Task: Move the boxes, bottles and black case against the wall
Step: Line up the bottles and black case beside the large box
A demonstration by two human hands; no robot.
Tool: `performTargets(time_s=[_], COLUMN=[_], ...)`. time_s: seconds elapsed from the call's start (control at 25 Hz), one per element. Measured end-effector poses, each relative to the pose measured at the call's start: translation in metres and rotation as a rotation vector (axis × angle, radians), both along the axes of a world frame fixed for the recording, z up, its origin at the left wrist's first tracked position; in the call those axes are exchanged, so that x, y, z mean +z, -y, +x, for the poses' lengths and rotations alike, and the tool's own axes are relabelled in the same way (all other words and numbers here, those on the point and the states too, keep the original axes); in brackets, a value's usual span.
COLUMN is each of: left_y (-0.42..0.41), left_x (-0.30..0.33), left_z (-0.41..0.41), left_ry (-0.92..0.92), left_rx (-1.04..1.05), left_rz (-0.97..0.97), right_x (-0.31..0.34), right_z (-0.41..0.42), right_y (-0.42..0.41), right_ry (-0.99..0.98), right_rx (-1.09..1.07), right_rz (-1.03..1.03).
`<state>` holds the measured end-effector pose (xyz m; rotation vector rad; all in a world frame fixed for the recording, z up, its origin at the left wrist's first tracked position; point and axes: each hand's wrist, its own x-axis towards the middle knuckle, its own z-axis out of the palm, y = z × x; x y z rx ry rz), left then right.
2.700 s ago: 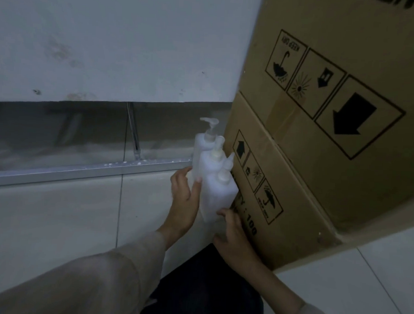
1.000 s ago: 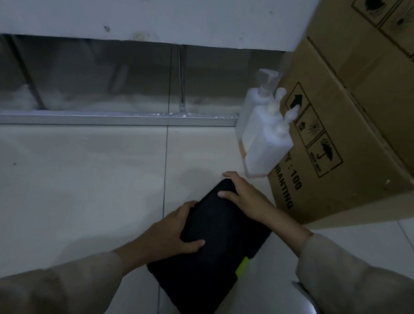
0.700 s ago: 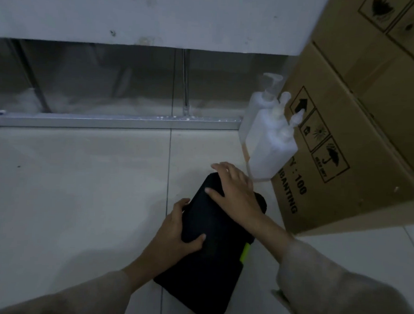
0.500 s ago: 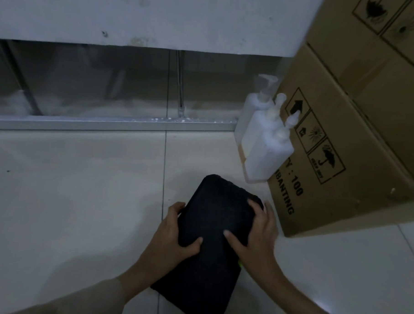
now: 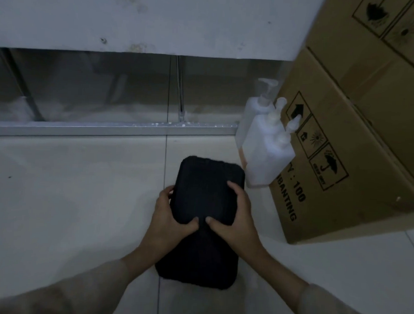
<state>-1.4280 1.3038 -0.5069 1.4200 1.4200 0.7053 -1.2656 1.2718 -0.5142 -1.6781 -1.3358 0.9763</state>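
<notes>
A black case (image 5: 208,187) lies flat on the pale tiled floor, its long side pointing at the wall. My left hand (image 5: 167,220) grips its left edge and my right hand (image 5: 234,219) grips its right edge, thumbs meeting on top. Three white pump bottles (image 5: 267,145) stand in a row right of the case, touching the lower cardboard box (image 5: 338,167). A second cardboard box (image 5: 382,38) is stacked on it at the upper right.
The white wall (image 5: 148,19) ends above a dark recessed gap with a metal rail (image 5: 107,128) along the floor. Bare tiles stretch to the left of the case and between it and the rail.
The case has turned from a slant to point straight at the wall. My right hand slid from its far end down to its right edge; both hands now hold it.
</notes>
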Motion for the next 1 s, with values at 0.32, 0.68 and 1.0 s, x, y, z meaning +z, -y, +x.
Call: performTargets(time_s=[0.32,0.68,1.0], left_y=[-0.083,-0.053,-0.048], left_x=[-0.014,-0.019,-0.022], left_z=[0.043,0.027,0.024], left_ry=[0.030,0.076,-0.296], left_rx=[0.150,-0.056,-0.436], left_rz=[0.021,0.089,0.265], right_x=[0.011,-0.004,0.007], right_z=[0.030,0.034,0.037], right_y=[-0.107,-0.041,-0.049], right_ry=[0.201,0.915,1.076], right_rx=[0.095,0.513,0.498], right_rz=[-0.030,0.059,0.017])
